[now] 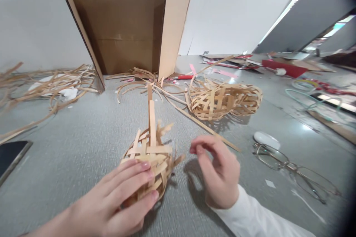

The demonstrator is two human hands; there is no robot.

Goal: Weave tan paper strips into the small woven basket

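Note:
A small woven basket of pale bamboo strips [160,170] lies on the grey table in front of me. Several loose strip ends stick out of it, and two long ones point away from me. My left hand [125,196] is wrapped over its near left side and holds it, hiding part of the weave. To the right of the basket, apart from it, my right hand [218,174] hovers over the table. Its fingers are curled, with thumb and forefinger tips together, and nothing shows between them.
Finished-looking woven pieces [222,100] lie beyond my right hand. Loose strips [66,85] are heaped at the back left near an upright cardboard box [175,26]. Glasses [289,164] and a white oval case [267,140] lie right; a dark phone [12,155] is left.

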